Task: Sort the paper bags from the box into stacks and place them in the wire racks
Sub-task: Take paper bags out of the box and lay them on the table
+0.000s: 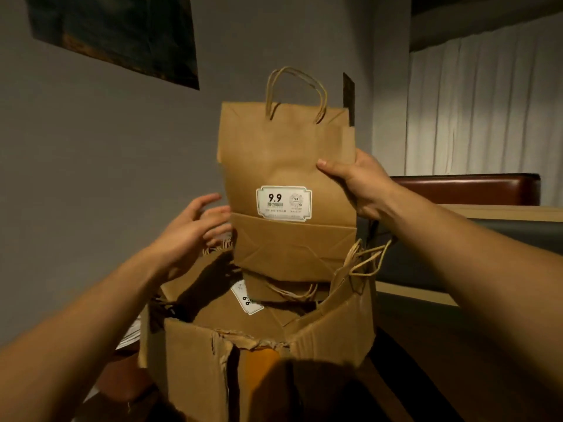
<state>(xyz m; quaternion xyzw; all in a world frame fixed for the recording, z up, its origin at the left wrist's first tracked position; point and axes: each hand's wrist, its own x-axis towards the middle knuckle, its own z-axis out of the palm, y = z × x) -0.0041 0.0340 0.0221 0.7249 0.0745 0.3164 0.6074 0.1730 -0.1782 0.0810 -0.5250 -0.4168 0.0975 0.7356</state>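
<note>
Box (237,357) below; right hand (362,184) holds bag (286,159) upright, handles up.

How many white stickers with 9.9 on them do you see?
2. One is on the paper bag the right hand holds up, one on a bag lying in the box. More may be hidden.
</note>
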